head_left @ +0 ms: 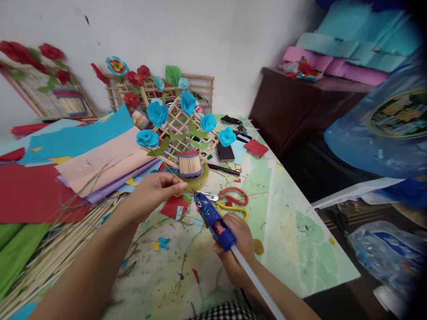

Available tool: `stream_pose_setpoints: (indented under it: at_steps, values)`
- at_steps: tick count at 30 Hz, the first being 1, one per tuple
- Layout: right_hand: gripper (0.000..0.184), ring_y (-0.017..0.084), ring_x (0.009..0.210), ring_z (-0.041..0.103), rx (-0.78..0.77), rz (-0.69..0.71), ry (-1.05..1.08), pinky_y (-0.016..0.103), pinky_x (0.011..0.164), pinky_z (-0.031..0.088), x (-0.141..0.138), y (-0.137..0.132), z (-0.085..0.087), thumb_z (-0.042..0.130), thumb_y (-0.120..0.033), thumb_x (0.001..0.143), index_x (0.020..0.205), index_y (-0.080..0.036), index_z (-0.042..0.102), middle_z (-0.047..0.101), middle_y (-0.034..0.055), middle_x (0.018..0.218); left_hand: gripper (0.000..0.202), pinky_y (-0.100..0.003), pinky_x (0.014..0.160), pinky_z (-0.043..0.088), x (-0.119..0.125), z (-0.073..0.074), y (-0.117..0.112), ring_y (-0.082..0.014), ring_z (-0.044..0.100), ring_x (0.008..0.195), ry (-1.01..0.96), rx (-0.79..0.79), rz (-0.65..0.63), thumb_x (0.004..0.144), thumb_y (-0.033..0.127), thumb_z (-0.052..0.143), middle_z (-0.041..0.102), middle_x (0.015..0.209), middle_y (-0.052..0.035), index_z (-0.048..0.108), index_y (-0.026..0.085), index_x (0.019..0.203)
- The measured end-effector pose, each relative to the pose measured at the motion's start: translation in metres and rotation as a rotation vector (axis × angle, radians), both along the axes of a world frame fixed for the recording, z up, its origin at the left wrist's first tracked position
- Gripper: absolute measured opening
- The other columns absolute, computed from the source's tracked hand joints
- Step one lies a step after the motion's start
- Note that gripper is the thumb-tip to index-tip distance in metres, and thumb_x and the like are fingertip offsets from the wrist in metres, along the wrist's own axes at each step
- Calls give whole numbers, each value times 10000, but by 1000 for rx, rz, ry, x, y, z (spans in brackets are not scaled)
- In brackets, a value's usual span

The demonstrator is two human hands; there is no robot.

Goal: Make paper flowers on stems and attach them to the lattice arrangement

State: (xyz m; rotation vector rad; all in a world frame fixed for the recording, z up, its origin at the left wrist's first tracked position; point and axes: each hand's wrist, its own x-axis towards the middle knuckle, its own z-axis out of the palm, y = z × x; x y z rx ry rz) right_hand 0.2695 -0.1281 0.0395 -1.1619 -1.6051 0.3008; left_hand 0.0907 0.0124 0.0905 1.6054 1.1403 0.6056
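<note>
My right hand (238,238) is wrapped round a blue hot glue gun (207,212), a long translucent glue stick (255,282) poking from its back end. The gun's nozzle points at the fingertips of my left hand (162,190). Those fingers are pinched on what looks like a thin green stem, mostly hidden. A small green leaf (187,197) shows just below them. Beyond my hands stands a wooden stick lattice (165,156) with blue paper flowers (157,113), green leaves and a small stick basket (190,164). A yellow tape roll (199,181) sits by the basket's base.
Scissors (233,195) with red and yellow handles lie past the glue gun. A phone (225,152) and black pen (223,169) are farther back. Coloured paper (96,166) and a bundle of sticks (73,240) cover the left. A large blue water bottle (353,142) stands right of the table.
</note>
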Motion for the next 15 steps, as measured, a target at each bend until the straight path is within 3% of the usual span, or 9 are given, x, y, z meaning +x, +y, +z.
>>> stream_pose_setpoints:
  at_steps: [15]
  values:
    - [409, 155, 570, 435, 15, -21, 0, 298, 550, 297, 0, 0, 1, 399, -556, 887, 692, -206, 480, 462, -6, 600, 321, -259, 581, 387, -2, 2, 0, -122, 513, 589, -22, 1, -7, 690, 462, 694, 616, 630, -10, 641, 145, 673]
